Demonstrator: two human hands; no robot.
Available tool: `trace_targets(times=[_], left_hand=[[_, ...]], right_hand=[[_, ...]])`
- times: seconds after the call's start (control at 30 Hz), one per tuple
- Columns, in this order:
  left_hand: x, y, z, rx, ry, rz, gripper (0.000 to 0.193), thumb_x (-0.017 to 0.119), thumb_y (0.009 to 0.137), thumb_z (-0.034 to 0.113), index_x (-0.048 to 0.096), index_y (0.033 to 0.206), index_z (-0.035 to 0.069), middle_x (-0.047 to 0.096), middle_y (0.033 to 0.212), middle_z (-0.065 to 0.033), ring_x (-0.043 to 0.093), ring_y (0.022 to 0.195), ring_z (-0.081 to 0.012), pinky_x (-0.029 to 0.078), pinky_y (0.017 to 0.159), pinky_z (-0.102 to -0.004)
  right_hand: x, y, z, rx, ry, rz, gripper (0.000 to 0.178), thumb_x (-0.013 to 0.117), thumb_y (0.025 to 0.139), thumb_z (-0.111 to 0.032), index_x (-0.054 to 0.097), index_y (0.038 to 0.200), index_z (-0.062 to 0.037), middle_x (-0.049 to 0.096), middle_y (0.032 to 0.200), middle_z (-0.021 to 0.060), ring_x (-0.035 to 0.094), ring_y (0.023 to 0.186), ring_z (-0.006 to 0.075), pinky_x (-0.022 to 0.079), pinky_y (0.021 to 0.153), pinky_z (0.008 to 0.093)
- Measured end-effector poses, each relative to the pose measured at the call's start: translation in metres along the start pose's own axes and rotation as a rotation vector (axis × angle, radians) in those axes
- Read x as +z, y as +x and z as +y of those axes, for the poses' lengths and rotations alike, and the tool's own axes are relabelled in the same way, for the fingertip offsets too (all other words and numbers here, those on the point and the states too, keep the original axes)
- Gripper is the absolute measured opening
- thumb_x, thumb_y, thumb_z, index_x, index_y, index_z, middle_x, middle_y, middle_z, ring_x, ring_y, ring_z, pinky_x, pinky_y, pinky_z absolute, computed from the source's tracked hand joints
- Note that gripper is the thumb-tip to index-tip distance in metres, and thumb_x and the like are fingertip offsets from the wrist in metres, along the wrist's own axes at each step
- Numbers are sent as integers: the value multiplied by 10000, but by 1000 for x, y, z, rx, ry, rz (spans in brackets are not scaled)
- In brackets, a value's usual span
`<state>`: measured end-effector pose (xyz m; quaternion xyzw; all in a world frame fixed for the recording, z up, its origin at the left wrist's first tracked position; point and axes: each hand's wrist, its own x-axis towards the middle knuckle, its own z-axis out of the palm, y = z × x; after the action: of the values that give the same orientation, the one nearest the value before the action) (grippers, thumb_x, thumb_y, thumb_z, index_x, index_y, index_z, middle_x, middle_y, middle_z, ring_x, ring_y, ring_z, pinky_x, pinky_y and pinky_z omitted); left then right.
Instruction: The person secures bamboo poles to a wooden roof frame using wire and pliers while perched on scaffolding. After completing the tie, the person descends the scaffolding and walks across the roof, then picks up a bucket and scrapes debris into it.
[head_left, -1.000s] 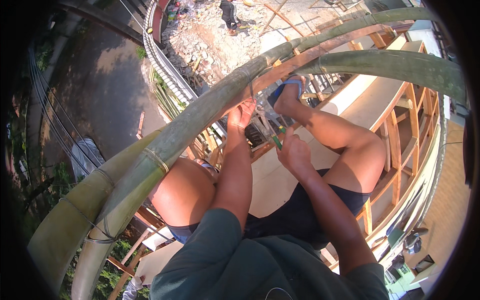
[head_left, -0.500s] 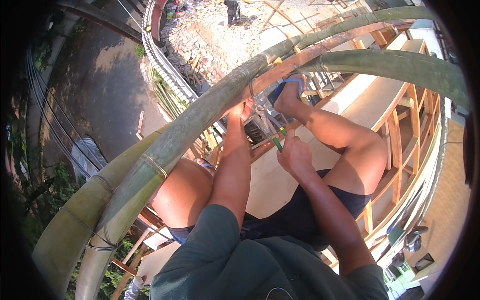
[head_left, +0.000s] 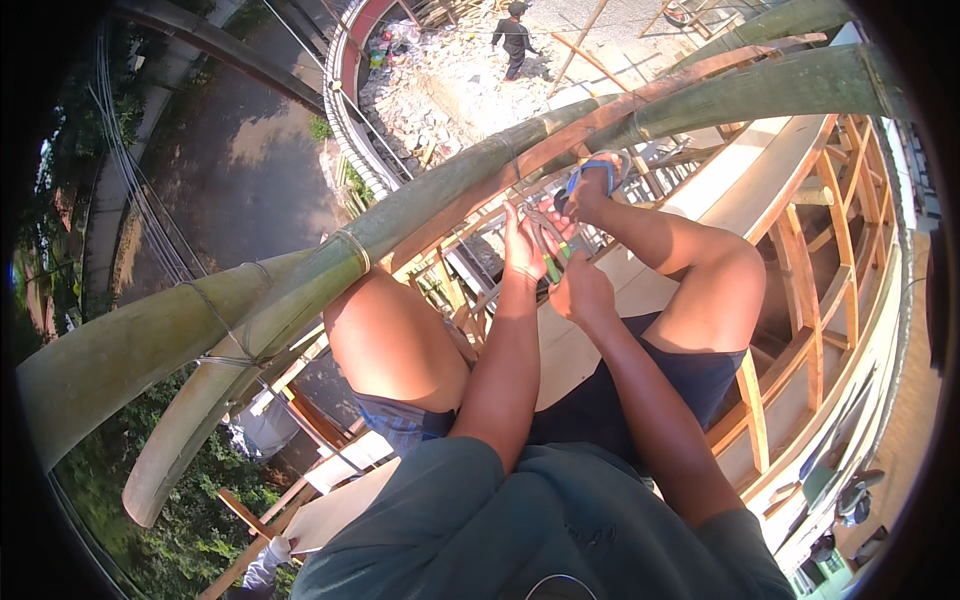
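Note:
Green-handled pincers (head_left: 540, 232) are gripped in my right hand (head_left: 585, 292), their metal jaws pointing away from me, with both handles partly showing. My left hand (head_left: 520, 250) is beside the jaws with its palm turned up. Its thumb and fingers are apart, on either side of the pincers' head, and I see nothing clearly gripped in it. Just beyond both hands, a thick bamboo pole (head_left: 430, 205) crosses diagonally, with a reddish wooden plank (head_left: 450, 218) along its near side. Wire ties (head_left: 350, 247) wrap the bamboo.
My bent legs straddle a plywood panel (head_left: 575, 350). Wooden framing (head_left: 800, 290) stands at right; more bamboo (head_left: 150, 345) curves at left. Far below are a road (head_left: 250, 130), rubble (head_left: 430, 85) and a walking person (head_left: 514, 42). Another person's gloved hand (head_left: 280, 548) touches a board at lower left.
My left hand has come back from the plank's underside to the pincers' jaws. The pincers now show more fully in my right hand. The view has shifted, bringing the distant person fully into sight.

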<state>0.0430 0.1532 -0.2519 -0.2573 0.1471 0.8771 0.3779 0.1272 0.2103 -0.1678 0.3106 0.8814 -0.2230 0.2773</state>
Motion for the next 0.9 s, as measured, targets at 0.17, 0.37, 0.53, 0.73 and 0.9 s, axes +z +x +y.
trace_targets(times=[0.17,0.37,0.53,0.73,0.9], left_hand=[[-26,18,23,-74,175,87,319,551,985,365,420,825,122,408,605,30,408,514,-119,466,535,-280],[-27,25,19,-99,175,79,292,528,998,332,427,801,142,403,566,24,420,504,-132,450,539,-311],[-47,31,21,-134,380,51,337,582,953,360,495,805,69,536,644,-46,598,671,-197,541,717,-402],[-18,6,32,-146,30,-137,346,596,941,403,581,949,58,645,884,-104,639,946,-290,512,873,-507],[-44,30,15,-107,-7,-176,259,588,966,337,499,835,132,404,571,84,407,500,-20,416,507,-203]], right_hand=[[2,-9,-24,-43,51,-2,562,696,804,-276,457,1150,97,649,1031,283,646,988,403,521,852,453],[10,-4,-17,-31,9,17,534,690,810,-293,488,1150,67,663,1059,227,660,990,362,526,844,425],[33,25,20,-179,694,-277,267,610,831,-240,559,1028,-67,590,740,23,541,564,206,433,526,336],[38,25,35,101,1846,-1171,139,563,923,-231,501,910,-107,360,687,-76,257,489,27,204,405,191],[19,15,32,177,1643,-990,266,603,929,-310,543,1031,-72,481,755,-12,427,568,75,377,510,212]])
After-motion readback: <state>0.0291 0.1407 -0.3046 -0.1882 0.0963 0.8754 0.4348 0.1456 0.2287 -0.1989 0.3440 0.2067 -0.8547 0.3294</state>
